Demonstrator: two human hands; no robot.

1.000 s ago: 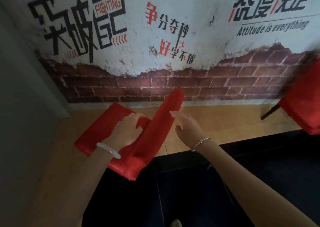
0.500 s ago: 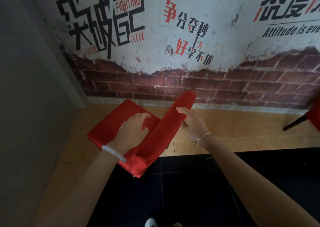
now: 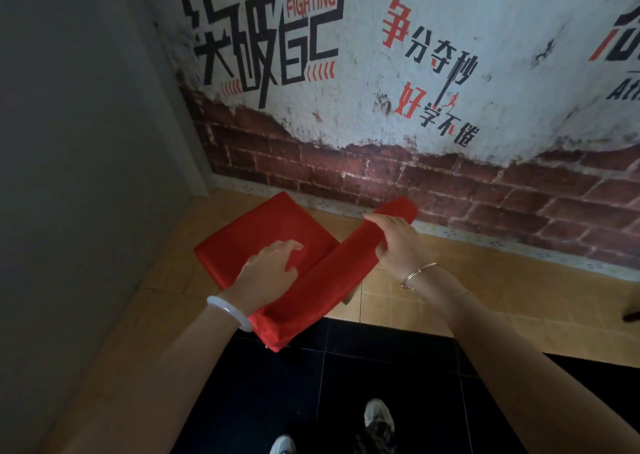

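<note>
A red cloth (image 3: 263,232) is held in the air in front of me, folded into a flat square panel on the left with a long folded strip (image 3: 332,273) running up to the right. My left hand (image 3: 270,270) lies on the flat panel with its fingers spread and lightly bent. Near the strip's upper end, my right hand (image 3: 394,242) grips the strip with fingers over its top and thumb beneath. A white bangle sits on the left wrist and a thin metal bangle on the right.
A wall (image 3: 415,73) with painted lettering and a brick-pattern base stands straight ahead. A grey wall or door (image 3: 76,142) closes off the left side. Below are tan floor tiles (image 3: 467,301) and black floor tiles (image 3: 346,391), with my shoes (image 3: 379,415) at the bottom.
My right hand went from touching the strip's side to gripping its upper end. The view shifted left, so the red chair at the right left the frame.
</note>
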